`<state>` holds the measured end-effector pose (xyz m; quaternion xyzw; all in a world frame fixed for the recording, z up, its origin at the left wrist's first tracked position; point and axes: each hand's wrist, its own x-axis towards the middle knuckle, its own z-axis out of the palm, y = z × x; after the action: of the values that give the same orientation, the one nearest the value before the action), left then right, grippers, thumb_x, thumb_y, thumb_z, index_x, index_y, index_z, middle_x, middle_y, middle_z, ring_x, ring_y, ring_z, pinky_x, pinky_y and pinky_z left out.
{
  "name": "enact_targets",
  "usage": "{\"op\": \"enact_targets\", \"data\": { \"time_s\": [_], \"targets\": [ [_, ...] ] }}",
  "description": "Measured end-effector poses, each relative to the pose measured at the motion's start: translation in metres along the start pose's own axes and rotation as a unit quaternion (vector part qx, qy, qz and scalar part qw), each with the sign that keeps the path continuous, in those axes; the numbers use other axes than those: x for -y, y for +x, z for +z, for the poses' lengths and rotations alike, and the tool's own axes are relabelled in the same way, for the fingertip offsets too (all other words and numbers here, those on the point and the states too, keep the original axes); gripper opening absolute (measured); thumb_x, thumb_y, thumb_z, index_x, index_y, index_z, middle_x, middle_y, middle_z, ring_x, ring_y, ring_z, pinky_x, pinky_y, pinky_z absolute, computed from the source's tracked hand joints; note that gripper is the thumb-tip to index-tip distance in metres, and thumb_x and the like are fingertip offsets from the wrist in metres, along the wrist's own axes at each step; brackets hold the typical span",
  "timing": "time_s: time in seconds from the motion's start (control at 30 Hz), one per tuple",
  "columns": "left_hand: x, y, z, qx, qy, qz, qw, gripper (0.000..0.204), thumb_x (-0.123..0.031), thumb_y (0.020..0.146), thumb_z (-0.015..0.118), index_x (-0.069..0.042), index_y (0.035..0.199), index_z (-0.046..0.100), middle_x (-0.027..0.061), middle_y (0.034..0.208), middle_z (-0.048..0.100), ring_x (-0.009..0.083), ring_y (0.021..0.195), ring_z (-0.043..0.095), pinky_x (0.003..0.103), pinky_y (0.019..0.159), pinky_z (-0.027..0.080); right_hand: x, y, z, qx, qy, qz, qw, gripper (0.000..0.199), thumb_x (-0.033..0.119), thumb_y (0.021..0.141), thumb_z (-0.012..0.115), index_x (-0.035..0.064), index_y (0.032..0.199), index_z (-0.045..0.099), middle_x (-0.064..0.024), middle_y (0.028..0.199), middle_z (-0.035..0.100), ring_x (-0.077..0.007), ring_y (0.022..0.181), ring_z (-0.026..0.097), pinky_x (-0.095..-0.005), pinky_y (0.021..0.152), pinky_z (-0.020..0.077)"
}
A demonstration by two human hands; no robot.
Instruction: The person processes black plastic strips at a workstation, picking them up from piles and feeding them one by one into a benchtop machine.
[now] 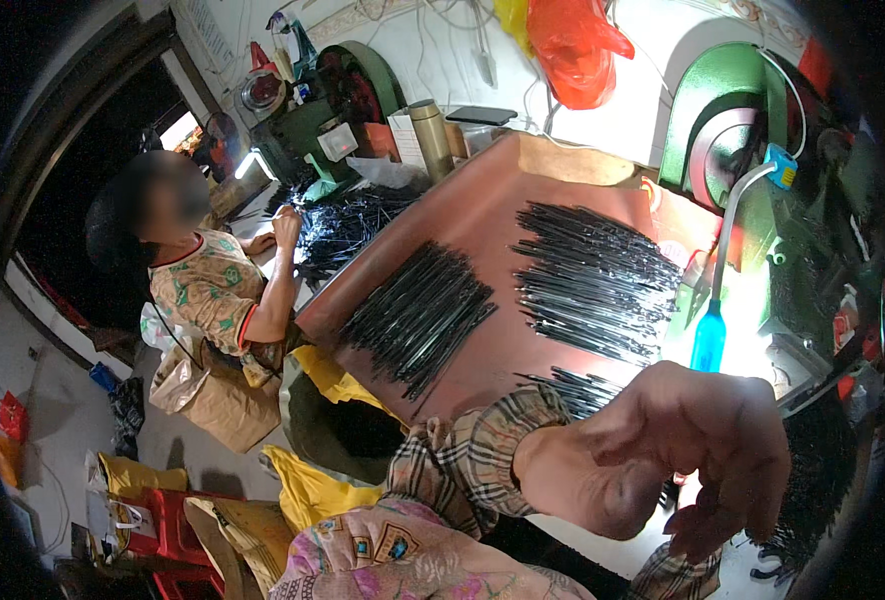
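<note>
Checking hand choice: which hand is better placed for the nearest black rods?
Left, probably. The left hand hangs beside the nearest bunch of black rods on the brown board; of the right, only a plaid cuff shows at the lower edge.

A white wall point(603, 70) runs along the top of the frame, with an orange plastic bag point(573, 45) hanging on it at upper centre. Green machines stand at upper centre point(363, 85) and at the right point(723, 110). A grey concrete floor point(53, 380) fills the lower left, below a dark doorway point(83, 180). Bright lamp light glares at right centre.
</note>
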<state>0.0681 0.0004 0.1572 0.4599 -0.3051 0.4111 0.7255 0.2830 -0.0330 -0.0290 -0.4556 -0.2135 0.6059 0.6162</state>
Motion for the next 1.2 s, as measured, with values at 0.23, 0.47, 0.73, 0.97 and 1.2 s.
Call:
{"op": "enact_targets", "data": {
  "time_s": [0.23, 0.47, 0.73, 0.97, 1.2],
  "targets": [
    [-0.018, 0.002, 0.0, -0.015, 0.117, -0.031, 0.992, 0.09, -0.076, 0.077, 0.051, 0.013, 0.091, 0.056, 0.0162, 0.079, 0.061, 0.0179, 0.059, 0.056, 0.029, 0.052, 0.045, 0.011, -0.011, 0.015, -0.025, -0.059, -0.011, 0.998, 0.017, 0.018, 0.096, 0.053, 0.0013, 0.094, 0.056, -0.0023, 0.069, 0.054, -0.0079, 0.053, 0.048, -0.0204, 0.044, 0.0389],
    [-0.021, 0.005, -0.005, -0.009, 0.081, 0.02, 0.996, 0.087, -0.074, 0.078, 0.053, 0.012, 0.092, 0.056, 0.0162, 0.078, 0.061, 0.0171, 0.057, 0.056, 0.027, 0.05, 0.045, 0.011, -0.016, 0.026, -0.054, -0.086, -0.096, 0.99, 0.018, 0.021, 0.096, 0.055, 0.0042, 0.092, 0.057, -0.002, 0.066, 0.056, -0.0084, 0.045, 0.049, -0.0223, 0.04, 0.0377],
    [-0.031, 0.003, -0.009, 0.003, 0.051, 0.081, 0.995, 0.082, -0.071, 0.079, 0.056, 0.01, 0.092, 0.054, 0.0162, 0.077, 0.061, 0.0161, 0.054, 0.056, 0.025, 0.047, 0.045, 0.003, -0.006, 0.009, -0.036, -0.054, -0.045, 0.997, 0.017, 0.021, 0.096, 0.054, 0.0044, 0.093, 0.056, -0.0044, 0.068, 0.056, -0.0105, 0.045, 0.049, -0.023, 0.039, 0.0384],
    [-0.03, 0.01, -0.009, 0.019, 0.021, 0.126, 0.992, 0.078, -0.068, 0.079, 0.059, 0.009, 0.093, 0.053, 0.0162, 0.076, 0.061, 0.0151, 0.051, 0.056, 0.022, 0.044, 0.045, 0.001, -0.005, -0.004, -0.055, -0.057, -0.047, 0.996, 0.017, 0.021, 0.096, 0.055, 0.005, 0.093, 0.056, -0.0041, 0.068, 0.056, -0.0101, 0.046, 0.048, -0.0227, 0.039, 0.0377],
    [-0.054, -0.002, -0.007, 0.001, 0.061, 0.157, 0.986, 0.076, -0.066, 0.08, 0.059, 0.008, 0.093, 0.052, 0.0159, 0.074, 0.061, 0.0149, 0.05, 0.056, 0.022, 0.043, 0.044, -0.007, 0.001, -0.016, -0.072, -0.118, -0.08, 0.987, 0.017, 0.021, 0.096, 0.054, 0.004, 0.098, 0.056, -0.0043, 0.073, 0.054, -0.0095, 0.049, 0.047, -0.0218, 0.041, 0.0367]
  ]
}}
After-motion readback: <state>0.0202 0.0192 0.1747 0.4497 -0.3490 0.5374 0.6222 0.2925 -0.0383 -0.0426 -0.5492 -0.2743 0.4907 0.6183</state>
